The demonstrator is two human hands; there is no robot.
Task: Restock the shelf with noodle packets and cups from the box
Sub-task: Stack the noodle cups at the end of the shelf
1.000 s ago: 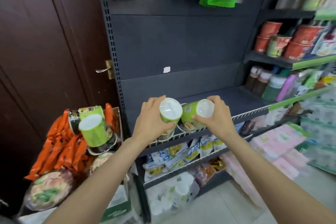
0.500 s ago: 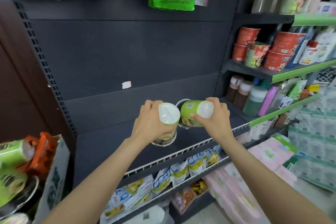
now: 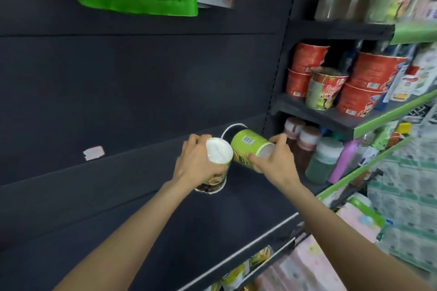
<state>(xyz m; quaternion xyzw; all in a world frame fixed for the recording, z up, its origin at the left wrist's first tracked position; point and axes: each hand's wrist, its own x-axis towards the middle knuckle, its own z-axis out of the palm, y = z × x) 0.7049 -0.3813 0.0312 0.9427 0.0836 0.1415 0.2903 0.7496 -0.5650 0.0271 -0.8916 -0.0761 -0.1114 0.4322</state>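
Over the dark shelf (image 3: 146,208), my left hand (image 3: 198,163) grips one cup (image 3: 218,160) nearly upside down; my right hand (image 3: 276,163) grips the other cup (image 3: 248,146) tipped sideways, mouth toward the back panel.

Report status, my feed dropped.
Left grip holds upside-down cup. Right grip holds tilted cup. Both over shelf. Nothing in the way.
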